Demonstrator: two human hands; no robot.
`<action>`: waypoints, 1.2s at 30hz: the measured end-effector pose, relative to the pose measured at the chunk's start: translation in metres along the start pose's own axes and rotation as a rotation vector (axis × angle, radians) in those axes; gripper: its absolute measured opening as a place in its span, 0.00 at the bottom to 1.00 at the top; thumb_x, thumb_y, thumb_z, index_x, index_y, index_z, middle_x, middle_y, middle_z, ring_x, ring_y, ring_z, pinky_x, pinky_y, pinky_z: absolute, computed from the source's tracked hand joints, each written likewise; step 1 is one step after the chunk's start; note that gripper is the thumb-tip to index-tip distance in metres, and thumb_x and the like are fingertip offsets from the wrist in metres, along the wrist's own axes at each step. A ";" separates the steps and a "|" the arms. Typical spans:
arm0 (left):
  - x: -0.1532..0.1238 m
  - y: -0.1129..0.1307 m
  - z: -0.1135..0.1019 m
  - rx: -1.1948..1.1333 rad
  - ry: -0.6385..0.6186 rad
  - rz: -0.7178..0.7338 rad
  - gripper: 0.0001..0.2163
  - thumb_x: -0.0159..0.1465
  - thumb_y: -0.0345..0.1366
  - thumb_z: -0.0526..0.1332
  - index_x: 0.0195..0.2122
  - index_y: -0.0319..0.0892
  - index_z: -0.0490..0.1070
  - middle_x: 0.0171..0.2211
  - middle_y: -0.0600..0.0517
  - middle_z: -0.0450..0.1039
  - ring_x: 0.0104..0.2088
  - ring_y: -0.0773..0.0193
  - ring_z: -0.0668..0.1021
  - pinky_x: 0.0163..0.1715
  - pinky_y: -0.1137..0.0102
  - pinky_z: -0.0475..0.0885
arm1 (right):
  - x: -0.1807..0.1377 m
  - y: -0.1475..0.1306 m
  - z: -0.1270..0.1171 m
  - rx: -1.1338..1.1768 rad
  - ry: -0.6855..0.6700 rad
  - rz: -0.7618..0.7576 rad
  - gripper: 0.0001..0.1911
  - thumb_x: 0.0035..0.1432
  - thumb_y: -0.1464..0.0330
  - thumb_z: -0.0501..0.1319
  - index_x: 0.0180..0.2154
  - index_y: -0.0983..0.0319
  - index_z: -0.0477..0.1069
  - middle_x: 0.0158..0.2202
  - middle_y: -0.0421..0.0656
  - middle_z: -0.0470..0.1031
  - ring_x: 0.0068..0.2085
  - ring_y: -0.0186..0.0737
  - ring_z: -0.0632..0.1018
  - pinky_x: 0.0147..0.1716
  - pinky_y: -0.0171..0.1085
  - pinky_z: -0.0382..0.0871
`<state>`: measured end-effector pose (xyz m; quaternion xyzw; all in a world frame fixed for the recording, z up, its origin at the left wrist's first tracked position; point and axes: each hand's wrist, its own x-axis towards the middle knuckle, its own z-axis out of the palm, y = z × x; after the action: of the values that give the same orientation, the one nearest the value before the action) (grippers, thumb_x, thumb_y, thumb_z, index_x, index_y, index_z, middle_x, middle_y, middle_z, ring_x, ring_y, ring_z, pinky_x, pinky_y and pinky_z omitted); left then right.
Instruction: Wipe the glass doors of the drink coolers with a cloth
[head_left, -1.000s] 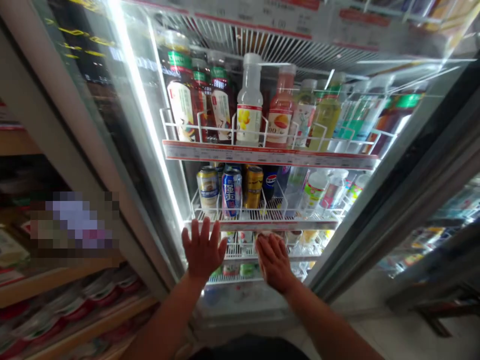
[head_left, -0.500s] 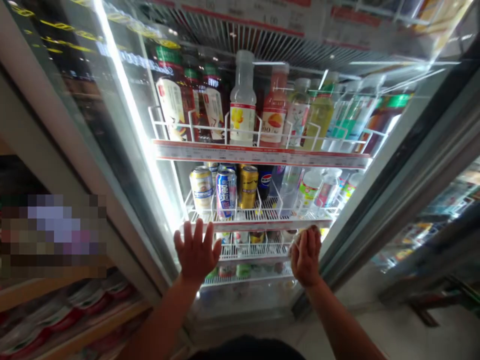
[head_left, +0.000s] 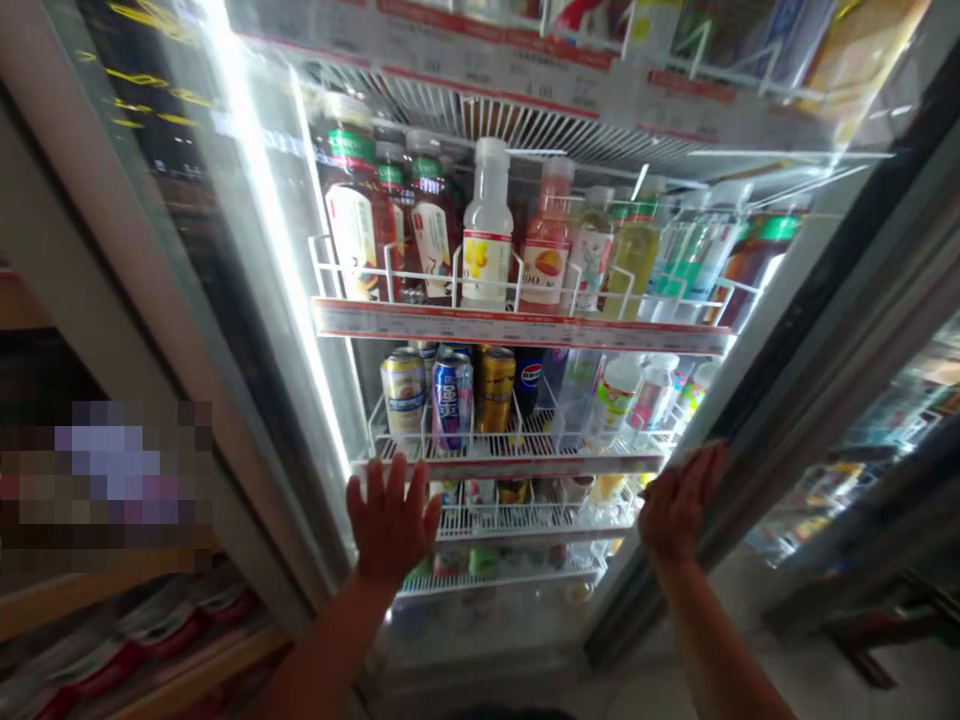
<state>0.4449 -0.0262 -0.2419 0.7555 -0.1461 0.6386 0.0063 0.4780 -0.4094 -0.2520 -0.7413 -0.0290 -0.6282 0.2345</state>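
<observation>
My left hand [head_left: 391,520] is spread flat, fingers apart, at the glass front of a lit drinks cooler, below the can shelf. It holds nothing. My right hand [head_left: 679,505] is closed, its fingers pressed together, beside the right door frame [head_left: 720,420]. What it holds, if anything, is hidden; a thin pale edge shows at the fingertips. Behind the glass, between and above the hands, stand a white and gold can [head_left: 405,390], a blue can [head_left: 453,400] and a gold can [head_left: 496,390].
Bottles, among them a clear one with a yellow-fruit label [head_left: 486,250], line the shelf above, behind a white wire rail. A price strip [head_left: 517,328] runs along that shelf. Wooden shelving [head_left: 172,675] with red-edged packages stands at left. Another glass-fronted section is at right.
My right hand has moved right, from in front of the lower shelves to the door frame. My left hand stays spread in nearly the same place. The view has tilted slightly upward.
</observation>
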 end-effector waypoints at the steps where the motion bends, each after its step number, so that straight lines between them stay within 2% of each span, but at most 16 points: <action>1: 0.000 0.000 0.000 0.005 0.002 0.000 0.34 0.69 0.39 0.59 0.74 0.45 0.46 0.74 0.45 0.43 0.74 0.48 0.48 0.72 0.49 0.43 | 0.013 -0.001 -0.001 0.001 0.022 0.017 0.32 0.73 0.65 0.47 0.73 0.63 0.43 0.74 0.59 0.43 0.74 0.60 0.51 0.67 0.67 0.53; 4: 0.001 0.000 -0.001 0.023 0.001 0.003 0.34 0.70 0.39 0.58 0.74 0.42 0.46 0.74 0.44 0.43 0.74 0.48 0.48 0.72 0.51 0.43 | 0.049 -0.010 -0.003 0.015 0.049 0.020 0.32 0.73 0.64 0.48 0.73 0.63 0.44 0.75 0.58 0.44 0.74 0.56 0.50 0.70 0.64 0.50; 9: 0.001 0.000 -0.002 0.019 -0.005 -0.004 0.34 0.70 0.38 0.59 0.74 0.41 0.46 0.73 0.43 0.44 0.74 0.49 0.48 0.72 0.51 0.43 | 0.072 -0.029 -0.004 0.024 0.014 -0.059 0.32 0.72 0.64 0.48 0.73 0.63 0.43 0.75 0.56 0.43 0.74 0.57 0.49 0.69 0.67 0.48; 15: 0.006 0.002 -0.005 -0.003 0.004 -0.006 0.33 0.70 0.37 0.58 0.73 0.39 0.46 0.74 0.44 0.43 0.74 0.49 0.48 0.73 0.53 0.41 | 0.116 -0.057 -0.001 0.026 0.041 -0.151 0.32 0.72 0.65 0.47 0.73 0.61 0.43 0.75 0.55 0.44 0.74 0.58 0.49 0.69 0.67 0.48; 22: 0.006 0.003 -0.006 -0.030 0.000 -0.019 0.33 0.71 0.37 0.58 0.73 0.41 0.46 0.74 0.47 0.43 0.74 0.50 0.48 0.73 0.53 0.41 | 0.079 -0.092 0.011 0.042 -0.075 -0.400 0.37 0.69 0.72 0.52 0.73 0.60 0.40 0.75 0.51 0.45 0.74 0.58 0.50 0.69 0.65 0.52; 27: 0.003 0.002 -0.003 -0.025 0.002 -0.018 0.33 0.70 0.38 0.59 0.73 0.41 0.46 0.74 0.47 0.43 0.74 0.50 0.48 0.73 0.52 0.41 | 0.111 -0.103 0.011 0.061 -0.031 -0.389 0.35 0.70 0.71 0.51 0.73 0.57 0.41 0.75 0.48 0.45 0.74 0.57 0.50 0.69 0.66 0.53; 29: 0.002 0.001 -0.003 -0.021 0.007 -0.018 0.33 0.70 0.38 0.60 0.73 0.42 0.47 0.74 0.46 0.43 0.74 0.51 0.48 0.73 0.52 0.41 | 0.111 -0.113 0.012 0.074 -0.017 -0.363 0.36 0.70 0.72 0.51 0.73 0.57 0.41 0.76 0.47 0.43 0.74 0.57 0.49 0.70 0.66 0.51; 32: 0.002 0.001 -0.003 -0.028 0.005 -0.023 0.33 0.70 0.38 0.59 0.73 0.42 0.47 0.74 0.47 0.43 0.74 0.51 0.48 0.73 0.52 0.41 | 0.079 -0.135 0.017 0.085 -0.082 -0.408 0.37 0.68 0.73 0.52 0.73 0.61 0.40 0.76 0.46 0.43 0.75 0.56 0.48 0.72 0.62 0.49; 34: 0.002 0.001 -0.003 -0.030 0.004 -0.022 0.33 0.71 0.38 0.59 0.73 0.41 0.47 0.74 0.48 0.43 0.74 0.50 0.49 0.73 0.52 0.42 | 0.058 -0.149 0.021 0.095 -0.182 -0.529 0.37 0.67 0.74 0.54 0.73 0.63 0.43 0.75 0.45 0.47 0.74 0.53 0.50 0.73 0.57 0.49; 36: 0.003 0.002 -0.003 -0.028 0.005 -0.026 0.33 0.71 0.38 0.59 0.73 0.41 0.47 0.74 0.48 0.43 0.74 0.51 0.49 0.73 0.52 0.42 | 0.052 -0.162 0.024 0.111 -0.236 -0.609 0.36 0.67 0.74 0.54 0.73 0.63 0.45 0.74 0.44 0.52 0.74 0.50 0.53 0.73 0.53 0.50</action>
<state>0.4416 -0.0280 -0.2392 0.7556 -0.1452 0.6383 0.0254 0.4564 -0.2692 -0.1550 -0.7523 -0.3104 -0.5768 0.0711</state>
